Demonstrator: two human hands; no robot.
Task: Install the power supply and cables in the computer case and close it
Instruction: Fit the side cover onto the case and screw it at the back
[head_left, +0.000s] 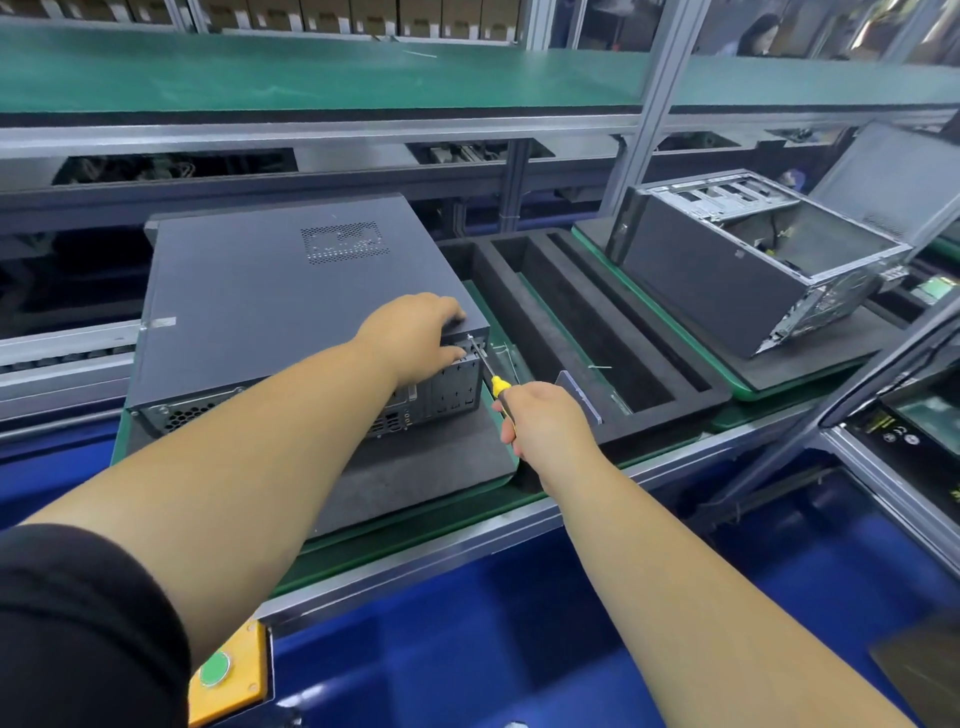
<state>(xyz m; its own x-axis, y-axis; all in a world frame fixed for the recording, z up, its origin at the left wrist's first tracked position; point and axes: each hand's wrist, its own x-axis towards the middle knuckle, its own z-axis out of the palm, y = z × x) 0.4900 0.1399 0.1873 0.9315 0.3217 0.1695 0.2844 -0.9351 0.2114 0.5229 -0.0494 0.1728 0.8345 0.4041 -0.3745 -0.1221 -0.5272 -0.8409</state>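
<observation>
On the near-left foam pad (415, 478) of the line, we've got the computer case (270, 306) lying flat, side panel on top, its back end facing us. Our left hand (415, 338) is draped over the case's near-right corner, fingers curled over the top edge and thumb tucked against the back face, clamping that corner. And there's our right hand (540, 421), just near and right of the case, wrapped tight around the screwdriver (496, 382) — yellow and black handle in the fist, metal shaft angling up and to the left. The tip sits right at the top of the case's back edge, just beside our left thumb; whether it's seated in a screw we can't tell, it's too small to make out.

To the right, a black foam tray (576, 322) with long slots lies beside the case. Farther right, a second case (753, 260) rests on its own pad, wide open, bare metal frame and some wiring showing inside. Near the left edge, low down, a green button (215, 669) sits on an orange plate. Across the far side runs a green shelf (311, 73).
</observation>
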